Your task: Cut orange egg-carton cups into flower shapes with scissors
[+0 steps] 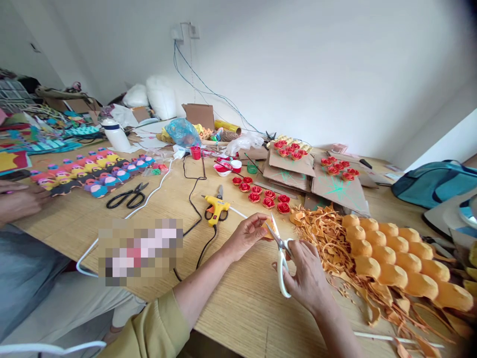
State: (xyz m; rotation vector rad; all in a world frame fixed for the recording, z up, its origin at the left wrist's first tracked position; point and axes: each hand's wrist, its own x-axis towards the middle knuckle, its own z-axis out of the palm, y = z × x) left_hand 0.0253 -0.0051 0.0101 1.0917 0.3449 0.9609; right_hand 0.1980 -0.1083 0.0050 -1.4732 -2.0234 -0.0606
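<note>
Pinching one orange piece (270,229), left grip (249,234) faces right grip (303,273), which clasps one pair of scissors (279,242).

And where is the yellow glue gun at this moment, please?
In the head view, the yellow glue gun lies on the table slightly left of centre, over black-handled scissors, to the left of the left hand.

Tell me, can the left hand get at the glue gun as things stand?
Probably yes, once it lets go of the orange piece: the glue gun lies near the left hand, with only a white stick between them.
</note>
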